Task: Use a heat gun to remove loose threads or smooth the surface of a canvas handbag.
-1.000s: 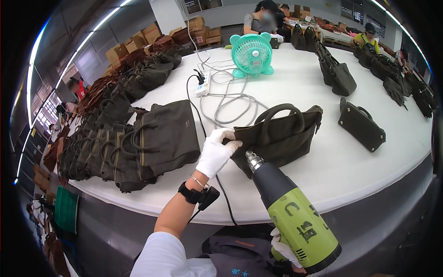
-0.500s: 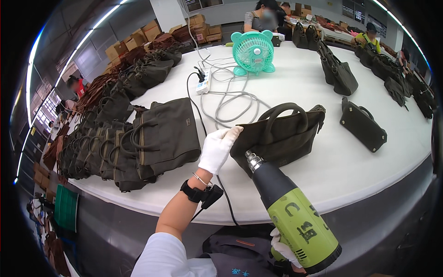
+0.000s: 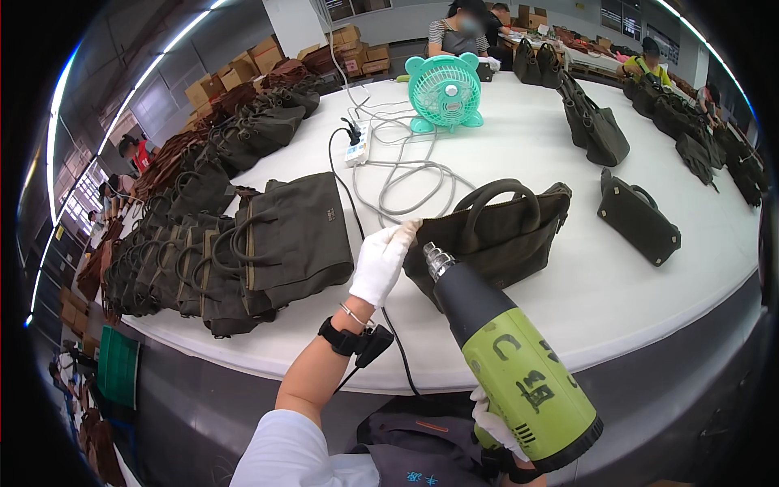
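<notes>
A dark olive handbag (image 3: pixel 507 239) stands on the white table in front of me, its two looped handles raised. My left hand (image 3: pixel 381 264), in a white glove, pinches the upper left corner of this bag near the zip. In my gloved right hand (image 3: pixel 497 422) is a green and black heat gun (image 3: pixel 519 369), gripped by its handle below the body. The gun's metal nozzle points up and left at the bag's left side, close to the surface; whether it touches is hard to tell. Part of the right hand is hidden behind the gun.
On the white table (image 3: pixel 519 146) stand a mint-green fan (image 3: pixel 445 93) and a power strip (image 3: pixel 357 144) with looped grey cable (image 3: pixel 406 191). Handbags (image 3: pixel 296 235) pile up at left; another handbag (image 3: pixel 639 223) lies at right. A black cord (image 3: pixel 398 345) runs beside my left wrist. Several people work farther off.
The heat gun's nozzle has shifted slightly left and up along the bag's left side. My left hand keeps its pinch on the corner, moving very slightly left.
</notes>
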`<state>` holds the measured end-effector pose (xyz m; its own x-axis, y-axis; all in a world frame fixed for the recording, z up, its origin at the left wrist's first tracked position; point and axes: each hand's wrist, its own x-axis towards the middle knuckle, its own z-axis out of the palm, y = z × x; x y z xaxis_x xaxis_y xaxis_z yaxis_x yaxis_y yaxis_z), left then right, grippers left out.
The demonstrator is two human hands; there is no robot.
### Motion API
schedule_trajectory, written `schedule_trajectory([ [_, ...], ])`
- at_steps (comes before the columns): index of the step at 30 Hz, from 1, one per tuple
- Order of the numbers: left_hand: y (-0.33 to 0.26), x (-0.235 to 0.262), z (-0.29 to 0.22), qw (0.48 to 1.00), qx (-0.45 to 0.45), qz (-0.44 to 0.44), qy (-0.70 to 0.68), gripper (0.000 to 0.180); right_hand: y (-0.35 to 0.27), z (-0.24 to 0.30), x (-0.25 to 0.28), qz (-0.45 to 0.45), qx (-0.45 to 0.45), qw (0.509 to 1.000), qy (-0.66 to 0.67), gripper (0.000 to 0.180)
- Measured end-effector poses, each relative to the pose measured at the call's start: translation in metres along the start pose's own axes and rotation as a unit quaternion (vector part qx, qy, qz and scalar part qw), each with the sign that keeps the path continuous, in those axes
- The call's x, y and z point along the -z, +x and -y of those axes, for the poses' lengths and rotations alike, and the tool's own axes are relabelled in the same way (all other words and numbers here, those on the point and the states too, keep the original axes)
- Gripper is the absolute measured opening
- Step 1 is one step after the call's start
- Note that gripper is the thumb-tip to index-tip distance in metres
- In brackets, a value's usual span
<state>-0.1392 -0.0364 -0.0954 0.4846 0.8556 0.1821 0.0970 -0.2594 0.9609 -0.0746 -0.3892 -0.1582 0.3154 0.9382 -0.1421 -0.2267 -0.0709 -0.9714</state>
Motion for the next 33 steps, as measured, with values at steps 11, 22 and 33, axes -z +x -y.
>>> schedule_trajectory([
  [11, 0.034, -0.001, -0.007, 0.995, -0.002, 0.087, -0.039, 0.031, -0.003, 0.007, 0.012, 0.050, 0.016, 0.984, 0.167, 0.053],
  [22, 0.045, 0.008, 0.002, 0.975, 0.073, 0.145, -0.151, 0.037, 0.025, 0.039, -0.007, 0.108, 0.033, 0.938, 0.327, 0.059],
  [33, 0.040, 0.005, -0.002, 0.982, 0.075, 0.114, -0.132, 0.036, 0.057, 0.017, -0.010, -0.086, 0.162, 0.949, -0.258, 0.031],
])
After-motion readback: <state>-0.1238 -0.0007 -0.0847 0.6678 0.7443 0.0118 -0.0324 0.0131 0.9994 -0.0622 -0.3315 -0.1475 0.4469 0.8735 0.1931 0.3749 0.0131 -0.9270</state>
